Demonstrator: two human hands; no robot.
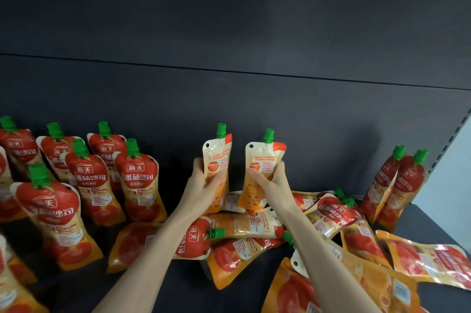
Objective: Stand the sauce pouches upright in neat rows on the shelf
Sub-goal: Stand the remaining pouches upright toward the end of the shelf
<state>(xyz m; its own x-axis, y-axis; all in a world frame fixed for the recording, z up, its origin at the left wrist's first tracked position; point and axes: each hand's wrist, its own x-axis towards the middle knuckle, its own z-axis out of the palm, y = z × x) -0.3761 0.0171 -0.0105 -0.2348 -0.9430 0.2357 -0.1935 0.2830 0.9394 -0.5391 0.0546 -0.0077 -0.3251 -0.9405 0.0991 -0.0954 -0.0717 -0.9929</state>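
My left hand (204,185) grips a sauce pouch (219,152) upright, its cream back side toward me and green cap on top. My right hand (270,182) holds a second pouch (262,157) the same way, just to the right. Both pouches are raised above a heap of pouches lying flat (244,226) on the dark shelf (183,284). To the left, several red and orange pouches stand upright in rows (137,180). Two more stand leaning at the far right (397,182).
The dark back panel (229,98) rises behind everything. A perforated upright (451,139) marks the shelf's right end, with a pale wall beyond. More flat pouches (420,261) spread across the right front of the shelf.
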